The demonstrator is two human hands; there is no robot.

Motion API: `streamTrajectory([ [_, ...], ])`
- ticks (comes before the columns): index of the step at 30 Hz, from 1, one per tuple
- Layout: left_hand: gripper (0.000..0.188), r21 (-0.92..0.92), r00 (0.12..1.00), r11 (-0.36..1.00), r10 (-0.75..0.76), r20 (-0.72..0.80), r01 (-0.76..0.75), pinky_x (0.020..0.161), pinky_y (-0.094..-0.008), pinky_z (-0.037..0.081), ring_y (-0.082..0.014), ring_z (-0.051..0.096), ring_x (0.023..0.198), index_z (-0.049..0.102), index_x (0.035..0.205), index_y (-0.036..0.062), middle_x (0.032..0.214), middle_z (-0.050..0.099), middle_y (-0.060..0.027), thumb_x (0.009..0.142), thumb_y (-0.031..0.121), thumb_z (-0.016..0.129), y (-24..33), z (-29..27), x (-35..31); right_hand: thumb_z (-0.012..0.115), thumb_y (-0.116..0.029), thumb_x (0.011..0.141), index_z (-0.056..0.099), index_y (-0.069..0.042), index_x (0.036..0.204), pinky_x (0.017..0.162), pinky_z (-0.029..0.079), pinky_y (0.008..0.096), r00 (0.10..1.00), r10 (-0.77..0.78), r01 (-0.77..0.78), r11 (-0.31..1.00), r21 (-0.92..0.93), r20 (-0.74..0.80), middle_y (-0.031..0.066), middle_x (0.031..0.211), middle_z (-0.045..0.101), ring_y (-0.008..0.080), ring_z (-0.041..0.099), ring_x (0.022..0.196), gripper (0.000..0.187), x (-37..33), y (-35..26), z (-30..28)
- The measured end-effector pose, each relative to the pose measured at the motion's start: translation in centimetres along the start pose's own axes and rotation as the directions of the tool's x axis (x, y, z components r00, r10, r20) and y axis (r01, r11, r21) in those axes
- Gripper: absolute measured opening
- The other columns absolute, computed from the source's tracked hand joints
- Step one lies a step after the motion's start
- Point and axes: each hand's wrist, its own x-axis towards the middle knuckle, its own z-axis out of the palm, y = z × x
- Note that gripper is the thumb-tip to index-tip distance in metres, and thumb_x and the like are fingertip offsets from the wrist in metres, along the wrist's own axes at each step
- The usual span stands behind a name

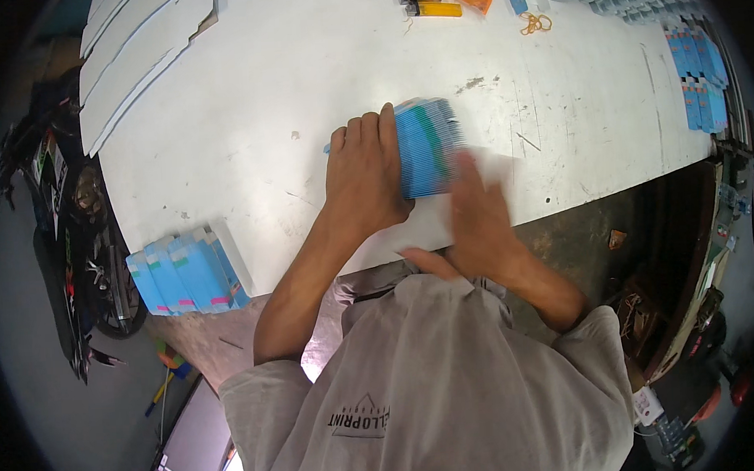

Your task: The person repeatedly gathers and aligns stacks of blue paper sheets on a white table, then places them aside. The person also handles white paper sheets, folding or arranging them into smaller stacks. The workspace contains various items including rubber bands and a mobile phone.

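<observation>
A thick stack of flat blue cartons with green bands stands on edge on the white table. My left hand lies flat against the stack's left side, fingers together and pointing away from me. My right hand is blurred with motion at the stack's right side, touching or just off its near corner. Whether it grips any carton I cannot tell.
Another fan of blue cartons with pink tips lies at the table's near left corner. More blue cartons line the right edge. White sheets lie far left. A yellow lighter and rubber bands sit at the far edge.
</observation>
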Motion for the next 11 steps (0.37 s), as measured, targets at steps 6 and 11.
streamTrajectory([
  [6, 0.104, 0.003, 1.0, 1.0, -0.011, 0.005, 0.011, 0.107, -0.0476, 0.042, -0.0388, 0.054, 0.123, 0.036, 0.149, -0.0101, 0.131, 0.054, -0.0231, 0.065, 0.024, 0.089, 0.4, 0.2, -0.7, 0.07, -0.06, 0.091, 0.04, 0.008, 0.154, 0.121, 0.021, 0.0713, 0.985, 0.108, -0.098, 0.992, -0.081, 0.137, 0.0234, 0.167, 0.033, 0.0394, 0.029, 0.157, 0.098, 1.0, -1.9, -2.6],
  [11, 0.11, 0.03, 0.994, 0.999, -0.036, 0.104, 0.034, 0.108, -0.0477, 0.041, -0.039, 0.052, 0.127, 0.033, 0.152, -0.0074, 0.133, 0.053, -0.0242, 0.064, 0.027, 0.091, 0.4, -0.2, -0.1, 0.076, -0.064, 0.084, 0.032, 0.003, 0.161, 0.122, 0.023, 0.0684, 0.961, 0.09, -0.078, 0.995, -0.058, 0.261, 0.0183, 0.171, 0.027, 0.0367, 0.025, 0.159, 0.111, 0.1, 0.0, -0.9],
])
